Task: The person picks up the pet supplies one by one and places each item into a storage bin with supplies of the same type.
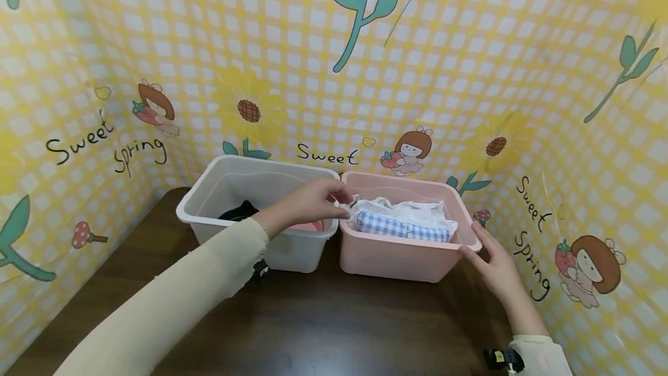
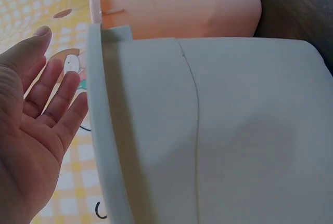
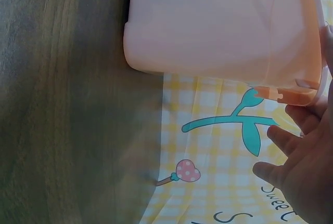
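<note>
My left hand (image 1: 319, 201) reaches over the grey-white storage bin (image 1: 300, 251) to the left end of the pink storage bin (image 1: 396, 260). Its thumb and fingers are apart beside some thin white cloth (image 1: 417, 212). In the left wrist view the fingers (image 2: 57, 91) are loosely bent and hold nothing. A blue-and-white checked folded cloth (image 1: 402, 228) lies with the white cloth inside the pink bin. At that bin's front right corner, my right hand (image 1: 493, 263) grips the rim between thumb and fingers, with some fingers (image 3: 283, 138) spread below the rim in the right wrist view.
The two bins stand side by side on a dark wooden table (image 1: 334, 324). Inside the grey-white bin are a black item (image 1: 240, 212) and something pinkish-red (image 1: 308, 226), both partly hidden. A yellow checked, printed sheet (image 1: 334, 103) closes off the back and both sides.
</note>
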Demonstrator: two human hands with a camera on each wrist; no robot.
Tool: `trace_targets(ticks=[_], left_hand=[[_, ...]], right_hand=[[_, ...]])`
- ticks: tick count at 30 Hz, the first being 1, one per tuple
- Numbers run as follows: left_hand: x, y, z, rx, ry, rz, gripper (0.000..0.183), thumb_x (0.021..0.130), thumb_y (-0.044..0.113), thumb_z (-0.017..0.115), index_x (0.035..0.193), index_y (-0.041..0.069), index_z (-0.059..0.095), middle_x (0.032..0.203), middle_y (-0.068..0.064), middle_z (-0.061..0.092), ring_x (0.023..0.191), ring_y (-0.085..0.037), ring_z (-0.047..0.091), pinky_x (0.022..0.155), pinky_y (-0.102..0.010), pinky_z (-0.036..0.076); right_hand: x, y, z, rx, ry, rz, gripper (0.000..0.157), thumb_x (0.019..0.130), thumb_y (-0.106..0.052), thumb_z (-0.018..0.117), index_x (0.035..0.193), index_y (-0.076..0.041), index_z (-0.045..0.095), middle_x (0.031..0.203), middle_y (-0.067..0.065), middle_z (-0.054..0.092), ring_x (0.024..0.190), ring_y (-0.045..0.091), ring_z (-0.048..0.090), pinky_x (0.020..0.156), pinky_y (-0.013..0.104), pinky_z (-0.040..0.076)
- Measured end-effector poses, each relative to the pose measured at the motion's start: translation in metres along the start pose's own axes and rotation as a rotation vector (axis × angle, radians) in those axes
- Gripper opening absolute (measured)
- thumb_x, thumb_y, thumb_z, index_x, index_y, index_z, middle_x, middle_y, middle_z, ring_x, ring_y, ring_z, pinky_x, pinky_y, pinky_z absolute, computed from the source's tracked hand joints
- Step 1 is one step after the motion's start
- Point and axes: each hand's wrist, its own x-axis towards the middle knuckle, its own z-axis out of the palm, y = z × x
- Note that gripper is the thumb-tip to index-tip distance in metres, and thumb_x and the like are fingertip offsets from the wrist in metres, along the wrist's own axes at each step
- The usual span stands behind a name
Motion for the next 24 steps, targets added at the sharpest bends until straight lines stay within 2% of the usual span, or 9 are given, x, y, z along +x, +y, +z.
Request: trace_targets(ticks=[4,11,17,24], left_hand=[[-0.009,0.003,-0.005,0.021,0.031,-0.006,0.027,0.090,0.027,0.082,0.111,0.016,0.071,0.112,0.003,0.071,0.109,-0.016,0.065,0.102,-0.040,0.052],[-0.030,0.007,-0.013,0.013,0.060,-0.001,0.028,0.089,0.022,0.081,0.112,0.010,0.072,0.115,-0.004,0.071,0.113,-0.023,0.066,0.102,-0.045,0.052],[-0.055,0.006,-0.021,0.020,0.118,-0.016,0.024,0.087,0.027,0.084,0.108,0.020,0.073,0.109,0.004,0.072,0.104,-0.015,0.066,0.097,-0.044,0.055],[-0.089,-0.003,-0.027,0.056,0.194,0.043,0.021,0.088,0.027,0.083,0.105,0.020,0.074,0.103,0.008,0.071,0.099,-0.012,0.066,0.093,-0.045,0.056]], right_hand=[[-0.001,-0.002,-0.002,-0.001,-0.001,-0.011,0.074,0.100,-0.039,0.066,0.161,-0.013,0.033,0.166,0.019,0.028,0.150,0.051,0.025,0.115,0.072,0.023],[-0.007,-0.007,-0.002,-0.006,0.005,-0.009,0.075,0.101,-0.040,0.065,0.161,-0.011,0.032,0.165,0.021,0.029,0.148,0.052,0.027,0.112,0.074,0.025],[-0.009,-0.014,-0.002,-0.045,0.042,-0.054,0.074,0.100,-0.039,0.067,0.159,-0.008,0.035,0.161,0.025,0.035,0.144,0.053,0.034,0.109,0.074,0.030],[-0.015,-0.016,0.001,-0.064,0.073,-0.067,0.072,0.100,-0.038,0.068,0.157,-0.005,0.039,0.158,0.026,0.039,0.142,0.052,0.037,0.108,0.072,0.033]])
